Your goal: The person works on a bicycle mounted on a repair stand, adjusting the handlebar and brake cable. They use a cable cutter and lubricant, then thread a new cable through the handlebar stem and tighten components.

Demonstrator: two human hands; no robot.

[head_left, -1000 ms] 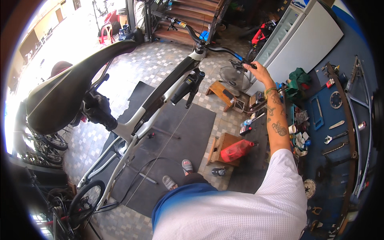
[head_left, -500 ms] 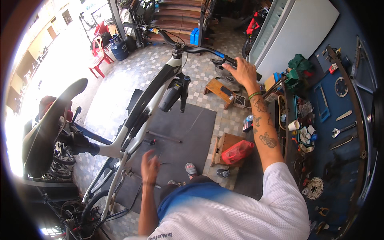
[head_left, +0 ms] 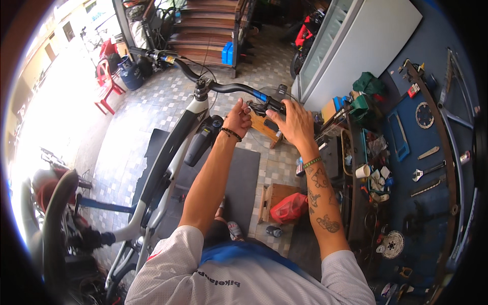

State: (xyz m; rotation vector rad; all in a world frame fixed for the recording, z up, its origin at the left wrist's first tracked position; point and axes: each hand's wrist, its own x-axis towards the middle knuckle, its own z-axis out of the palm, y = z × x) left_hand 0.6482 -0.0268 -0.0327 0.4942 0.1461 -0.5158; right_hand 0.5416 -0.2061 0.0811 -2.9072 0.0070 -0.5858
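Note:
A white and black bicycle frame (head_left: 165,157) stands to my left, its black handlebar (head_left: 231,87) reaching across in front of me. My right hand (head_left: 297,123) is at the right end of the bar, fingers over the grip (head_left: 277,105) and thumb toward the lever clamp. Just left of it, my left hand (head_left: 238,121) is raised with curled fingers beside the brake lever (head_left: 258,108). Whatever is pinched in those fingers, if anything, is too small to make out. A black bottle-shaped piece (head_left: 201,142) sits by the frame's front. The saddle (head_left: 58,218) is at the lower left.
A tool board (head_left: 432,132) and a cluttered bench (head_left: 361,203) line my right. A wooden stool (head_left: 269,195) bears a red container (head_left: 288,207). Beyond the handlebar are a low wooden bench (head_left: 264,127), a white fridge (head_left: 356,56) and wooden steps (head_left: 208,30). A red chair (head_left: 105,84) stands far left.
My left hand has risen from beside the frame to the brake lever. My right hand has stayed at the grip, its fingers now lower over it. The view has shifted toward the right.

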